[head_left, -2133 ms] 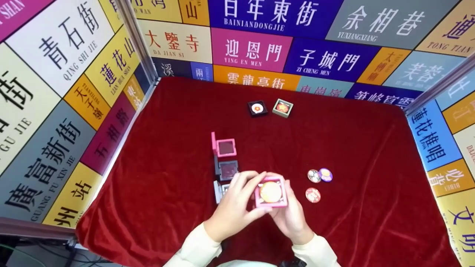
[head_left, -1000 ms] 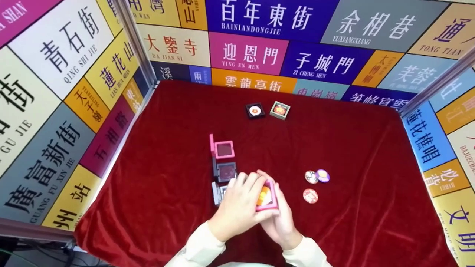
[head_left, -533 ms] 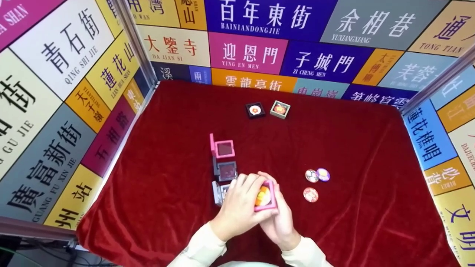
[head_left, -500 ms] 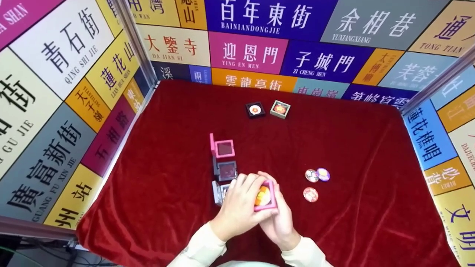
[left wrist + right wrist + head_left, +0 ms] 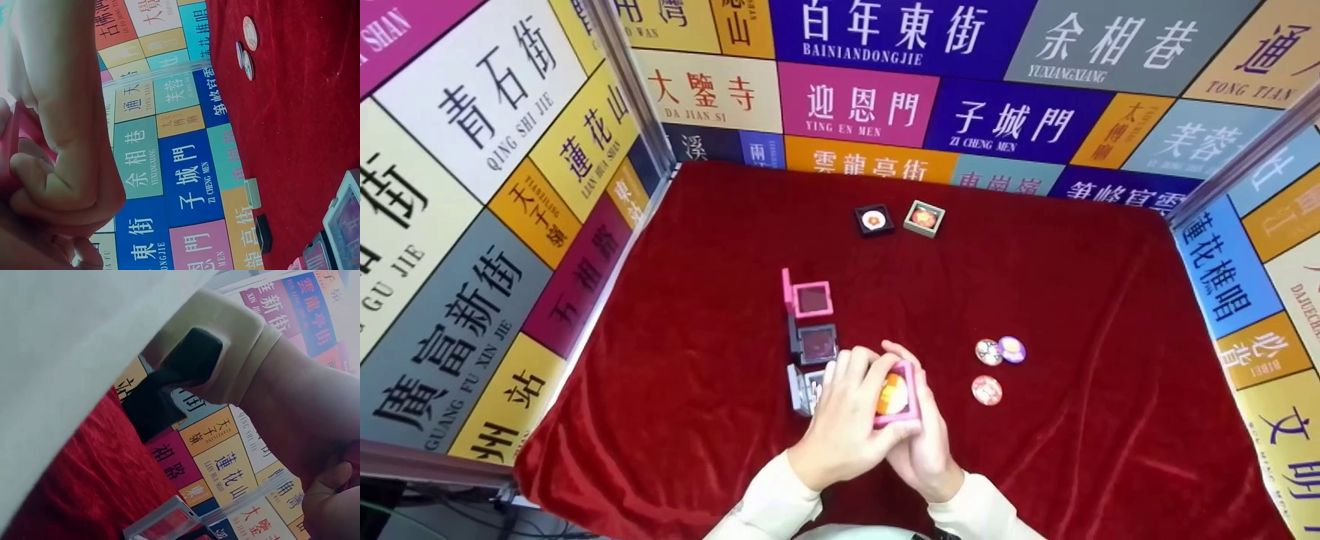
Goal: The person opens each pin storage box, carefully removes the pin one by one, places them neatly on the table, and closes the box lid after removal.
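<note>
Both hands hold a small pink square box (image 5: 913, 394) above the red cloth. Inside its frame lies a round orange-and-white badge (image 5: 895, 397), partly covered by fingers. My left hand (image 5: 840, 431) grips the box from the left, fingers over the far side and thumb along the near edge. My right hand (image 5: 928, 446) holds it from the right and below. In the left wrist view, curled fingers surround the pink box (image 5: 10, 140). Only a corner of the box (image 5: 354, 455) shows in the right wrist view.
Left of the hands stand open boxes: pink (image 5: 812, 298), dark (image 5: 817, 343) and grey (image 5: 802, 390), the grey partly hidden. Badges, white-black (image 5: 988, 352), purple (image 5: 1012, 349) and red (image 5: 987, 390), lie right. Black (image 5: 874, 220) and green (image 5: 924, 218) boxes with badges sit farther back.
Since the earliest frame the pink box has shifted slightly left and turned, and my left fingers now cover more of it. Over the last half second the hands hardly move.
</note>
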A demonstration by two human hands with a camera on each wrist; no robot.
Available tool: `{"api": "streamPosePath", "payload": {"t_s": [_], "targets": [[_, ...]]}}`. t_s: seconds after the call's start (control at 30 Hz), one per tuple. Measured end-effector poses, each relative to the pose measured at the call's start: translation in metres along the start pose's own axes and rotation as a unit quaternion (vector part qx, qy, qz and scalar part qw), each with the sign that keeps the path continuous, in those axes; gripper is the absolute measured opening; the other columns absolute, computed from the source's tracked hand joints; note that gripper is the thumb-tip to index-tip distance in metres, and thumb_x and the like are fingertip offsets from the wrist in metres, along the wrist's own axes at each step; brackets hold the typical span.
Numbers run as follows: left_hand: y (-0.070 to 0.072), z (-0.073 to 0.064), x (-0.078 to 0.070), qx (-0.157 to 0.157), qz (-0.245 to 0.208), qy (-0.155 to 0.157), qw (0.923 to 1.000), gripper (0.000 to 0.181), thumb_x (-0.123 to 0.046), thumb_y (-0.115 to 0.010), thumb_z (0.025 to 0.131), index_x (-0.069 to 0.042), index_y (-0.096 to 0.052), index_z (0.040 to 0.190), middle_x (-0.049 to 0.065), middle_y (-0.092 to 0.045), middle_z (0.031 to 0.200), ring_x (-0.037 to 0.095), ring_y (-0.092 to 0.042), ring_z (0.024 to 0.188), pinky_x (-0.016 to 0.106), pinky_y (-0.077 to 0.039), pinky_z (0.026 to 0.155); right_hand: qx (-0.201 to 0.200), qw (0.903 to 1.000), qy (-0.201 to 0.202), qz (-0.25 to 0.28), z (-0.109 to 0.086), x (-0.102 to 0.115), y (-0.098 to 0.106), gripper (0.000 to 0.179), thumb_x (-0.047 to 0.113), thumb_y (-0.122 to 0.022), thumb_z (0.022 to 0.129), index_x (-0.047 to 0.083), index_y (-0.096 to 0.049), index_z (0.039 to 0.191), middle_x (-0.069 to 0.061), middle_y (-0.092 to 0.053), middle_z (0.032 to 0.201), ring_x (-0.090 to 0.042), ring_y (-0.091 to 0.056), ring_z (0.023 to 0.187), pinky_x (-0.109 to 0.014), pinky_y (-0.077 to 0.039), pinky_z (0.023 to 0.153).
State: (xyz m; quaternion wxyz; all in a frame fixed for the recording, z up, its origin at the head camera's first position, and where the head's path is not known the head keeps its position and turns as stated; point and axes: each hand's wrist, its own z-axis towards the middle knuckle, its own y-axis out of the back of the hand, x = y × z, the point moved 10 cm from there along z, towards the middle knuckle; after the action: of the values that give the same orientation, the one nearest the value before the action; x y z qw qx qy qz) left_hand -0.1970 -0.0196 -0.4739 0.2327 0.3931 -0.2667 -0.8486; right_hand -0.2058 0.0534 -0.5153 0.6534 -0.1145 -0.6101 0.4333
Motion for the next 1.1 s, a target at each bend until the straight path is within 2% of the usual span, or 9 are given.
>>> {"api": "streamPosePath", "payload": {"t_s": [0.17, 0.27, 0.37, 0.47, 0.63, 0.83, 1.1], "targets": [[0.001, 0.002, 0.002, -0.001, -0.007, -0.002, 1.0, 0.077, -0.069, -0.068, 0.094, -0.012, -0.059, 0.145, 0.001, -0.052, 0.119, 0.019, -0.048, 0.11, 0.039, -0.039, 0.091, 0.01, 0.9999, -0.005, -0.001, 0.003, 0.0, 0.0, 0.053, 0.035, -0.016, 0.12, 0.014, -0.037, 0.165, -0.012, -0.053, 0.146, -0.026, -0.056, 0.13, -0.037, -0.053, 0.105], [0.004, 0.003, 0.006, 0.004, -0.022, 0.0, 0.9998, 0.077, -0.068, -0.071, 0.094, -0.011, -0.06, 0.144, 0.001, -0.054, 0.122, 0.018, -0.049, 0.112, 0.038, -0.04, 0.092, 0.032, 0.9985, -0.032, 0.029, 0.005, -0.004, 0.001, 0.051, 0.035, -0.023, 0.121, 0.018, -0.033, 0.168, -0.011, -0.051, 0.15, -0.026, -0.054, 0.133, -0.037, -0.051, 0.107], [0.007, 0.004, 0.011, 0.015, -0.052, 0.006, 0.9985, 0.074, -0.06, -0.077, 0.093, -0.01, -0.059, 0.145, 0.001, -0.055, 0.128, 0.016, -0.051, 0.116, 0.04, -0.043, 0.096, 0.07, 0.9929, -0.07, 0.067, 0.005, -0.006, 0.0, 0.054, 0.029, -0.032, 0.117, 0.021, -0.028, 0.171, -0.01, -0.046, 0.156, -0.026, -0.052, 0.136, -0.037, -0.049, 0.11], [0.008, 0.003, 0.011, 0.027, -0.068, 0.005, 0.9973, 0.074, -0.051, -0.081, 0.093, -0.008, -0.057, 0.149, 0.003, -0.056, 0.134, 0.017, -0.052, 0.121, 0.042, -0.045, 0.1, 0.101, 0.9859, -0.098, 0.091, 0.005, -0.007, 0.0, 0.066, 0.024, -0.041, 0.108, 0.021, -0.025, 0.171, -0.011, -0.043, 0.159, -0.026, -0.05, 0.139, -0.039, -0.047, 0.112], [0.005, 0.0, 0.009, 0.049, -0.065, -0.004, 0.9967, 0.078, -0.048, -0.081, 0.094, -0.007, -0.054, 0.154, 0.004, -0.056, 0.139, 0.02, -0.051, 0.126, 0.045, -0.044, 0.103, 0.126, 0.9802, -0.116, 0.1, 0.005, -0.005, 0.001, 0.068, 0.018, -0.042, 0.106, 0.018, -0.024, 0.171, -0.012, -0.043, 0.158, -0.027, -0.048, 0.141, -0.043, -0.045, 0.115], [0.003, 0.0, 0.008, 0.065, -0.059, -0.012, 0.9961, 0.076, -0.048, -0.08, 0.095, -0.008, -0.055, 0.154, 0.004, -0.056, 0.138, 0.021, -0.05, 0.124, 0.046, -0.044, 0.103, 0.123, 0.9781, -0.131, 0.105, 0.004, -0.007, 0.005, 0.064, 0.016, -0.045, 0.106, 0.017, -0.031, 0.169, -0.01, -0.044, 0.159, -0.027, -0.05, 0.141, -0.042, -0.045, 0.115], [0.0, 0.001, 0.006, 0.078, -0.058, -0.008, 0.9953, 0.075, -0.049, -0.083, 0.092, -0.011, -0.057, 0.152, 0.0, -0.056, 0.138, 0.018, -0.05, 0.123, 0.042, -0.043, 0.103, 0.111, 0.9792, -0.126, 0.114, 0.003, -0.011, 0.012, 0.061, 0.018, -0.052, 0.105, 0.018, -0.039, 0.164, -0.007, -0.049, 0.155, -0.025, -0.053, 0.137, -0.039, -0.048, 0.113]]}}
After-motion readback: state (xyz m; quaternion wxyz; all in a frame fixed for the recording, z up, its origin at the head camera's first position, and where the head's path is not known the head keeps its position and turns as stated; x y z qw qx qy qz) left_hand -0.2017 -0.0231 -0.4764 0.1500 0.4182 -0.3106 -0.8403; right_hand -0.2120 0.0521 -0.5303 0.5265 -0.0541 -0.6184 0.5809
